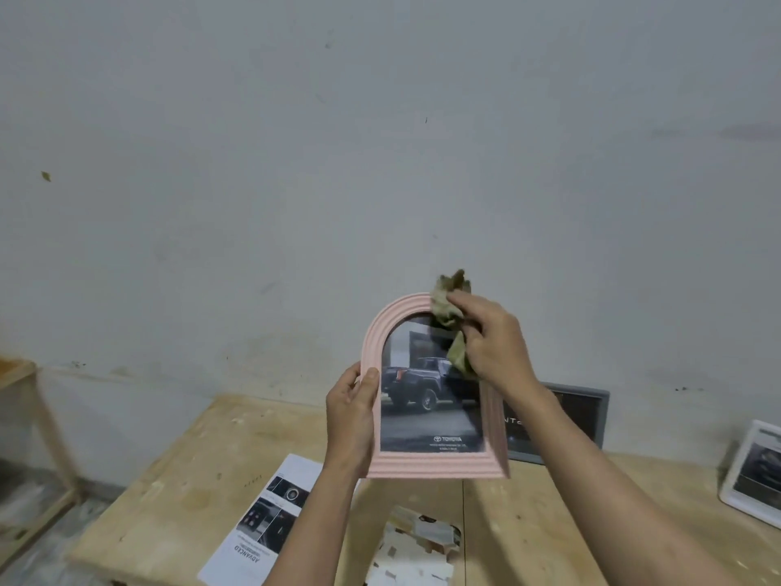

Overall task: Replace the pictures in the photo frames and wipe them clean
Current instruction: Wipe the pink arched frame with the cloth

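Observation:
A pink arched photo frame (393, 465) is held upright above the table, with a picture of a dark pickup truck (422, 387) inside. My left hand (350, 416) grips the frame's left edge, thumb on the front. My right hand (492, 336) pinches a crumpled olive-green cloth (448, 306) and presses it against the frame's upper right arch and the glass. The frame's right side is partly hidden by my right hand and wrist.
On the wooden table (190, 480) lie a printed brochure page (270, 522) and a pile of paper pieces (416, 547). A grey frame (587, 416) leans against the wall behind. A white frame (756, 471) stands at the right edge. A wooden stand (38, 412) is left.

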Tool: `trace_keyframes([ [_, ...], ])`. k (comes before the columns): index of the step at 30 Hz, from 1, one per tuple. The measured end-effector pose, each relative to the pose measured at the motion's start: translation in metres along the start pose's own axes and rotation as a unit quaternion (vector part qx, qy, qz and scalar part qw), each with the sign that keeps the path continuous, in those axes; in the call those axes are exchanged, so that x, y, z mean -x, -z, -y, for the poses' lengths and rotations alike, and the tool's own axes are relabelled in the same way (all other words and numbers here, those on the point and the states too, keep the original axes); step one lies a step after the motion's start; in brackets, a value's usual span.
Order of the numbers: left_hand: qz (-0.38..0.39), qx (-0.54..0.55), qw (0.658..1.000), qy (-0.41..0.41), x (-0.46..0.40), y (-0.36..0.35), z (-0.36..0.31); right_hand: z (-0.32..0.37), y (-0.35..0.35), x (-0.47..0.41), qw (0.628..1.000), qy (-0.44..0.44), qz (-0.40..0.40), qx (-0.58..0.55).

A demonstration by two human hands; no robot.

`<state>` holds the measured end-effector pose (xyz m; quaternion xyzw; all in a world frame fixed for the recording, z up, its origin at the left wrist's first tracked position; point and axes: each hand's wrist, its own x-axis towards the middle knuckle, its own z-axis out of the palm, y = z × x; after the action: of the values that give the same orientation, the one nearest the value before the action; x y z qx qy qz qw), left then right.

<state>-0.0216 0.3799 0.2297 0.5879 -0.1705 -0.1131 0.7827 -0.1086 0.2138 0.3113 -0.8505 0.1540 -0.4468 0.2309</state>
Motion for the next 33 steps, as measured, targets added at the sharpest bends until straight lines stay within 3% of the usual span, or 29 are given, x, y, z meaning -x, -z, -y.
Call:
trace_keyframes([
  [3,0.014,0.029,0.999,-0.018,0.004,-0.014,-0.009,0.011,-0.032,0.017,0.993,0.106,0.056,0.009],
  [8,-0.059,0.042,0.997,-0.002,-0.014,0.007,-0.019,0.025,-0.054,0.09,0.959,0.173,0.214,-0.071],
  [12,-0.086,0.01,0.996,0.002,-0.008,0.02,-0.01,0.006,-0.04,0.096,0.926,0.149,0.344,-0.044],
  [16,-0.099,0.016,0.995,0.016,-0.005,0.031,-0.005,-0.02,-0.01,0.084,0.906,0.133,0.391,0.09],
  [20,-0.08,-0.018,0.997,0.003,-0.003,0.023,-0.003,-0.026,0.015,0.071,0.885,0.082,0.437,0.139],
  [22,-0.077,-0.021,0.997,-0.005,0.0,0.016,0.001,-0.016,0.023,0.057,0.907,0.05,0.4,0.12],
  [24,-0.067,-0.028,0.997,-0.018,0.0,0.012,0.005,-0.011,0.027,0.033,0.956,0.064,0.274,0.08],
  [26,-0.05,-0.037,0.998,-0.03,0.002,0.008,0.007,-0.008,0.024,0.012,0.977,0.08,0.177,0.092],
  [30,-0.061,-0.004,0.998,-0.03,0.002,0.004,0.007,-0.006,-0.002,0.022,0.928,0.151,0.231,0.25],
  [33,-0.11,0.016,0.994,-0.019,-0.001,0.015,0.008,-0.008,-0.017,0.063,0.903,0.149,0.29,0.281],
])
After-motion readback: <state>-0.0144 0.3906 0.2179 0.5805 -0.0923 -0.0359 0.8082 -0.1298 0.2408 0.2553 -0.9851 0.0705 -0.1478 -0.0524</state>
